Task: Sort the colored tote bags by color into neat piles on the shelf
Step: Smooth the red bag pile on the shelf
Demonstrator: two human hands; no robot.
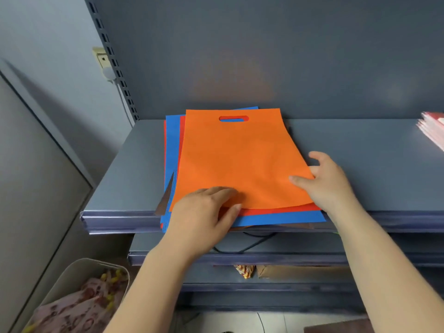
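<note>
Pinching orange bag (236, 159) corner with right hand (323, 181); pressing flat, straight-fingered left hand (204, 210) on stack, gripping nothing.

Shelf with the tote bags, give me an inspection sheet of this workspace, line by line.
Surface: blue-grey shelf, front edge worn.
Job's things: orange tote bag on top of a mixed stack, red bag and blue bag beneath, edges fanned and overhanging the front.
Clutter: red-and-white stack at the far right.
Hands: left hand presses the orange bag's near corner; right hand pinches its right edge.
Cables: black cable on the lower shelf.
Surroundings: white bin lower left, wall socket.
</note>
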